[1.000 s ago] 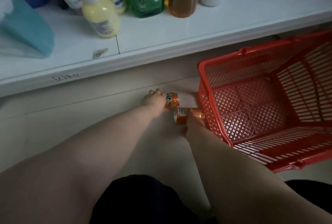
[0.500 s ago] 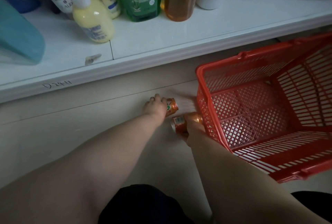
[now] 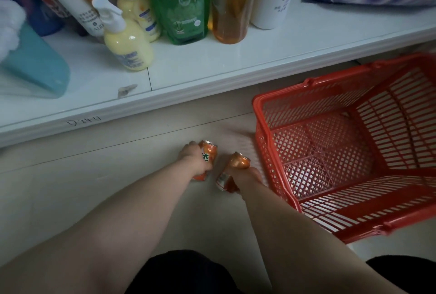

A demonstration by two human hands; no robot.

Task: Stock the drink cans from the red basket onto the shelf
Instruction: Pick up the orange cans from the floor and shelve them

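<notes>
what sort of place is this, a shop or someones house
Probably a shop aisle. A red mesh shopping basket lies tipped on the floor beside a long white shelf stocked with soap and detergent bottles, and a handwritten code marks the shelf's front edge.

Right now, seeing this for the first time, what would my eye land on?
Probably the bright red basket, lying on its side at the right with nothing visible inside. Just left of it, down on the pale surface, the left hand grips an orange can and the right hand a second can. Above, a green bottle stands out on the white shelf.
</notes>
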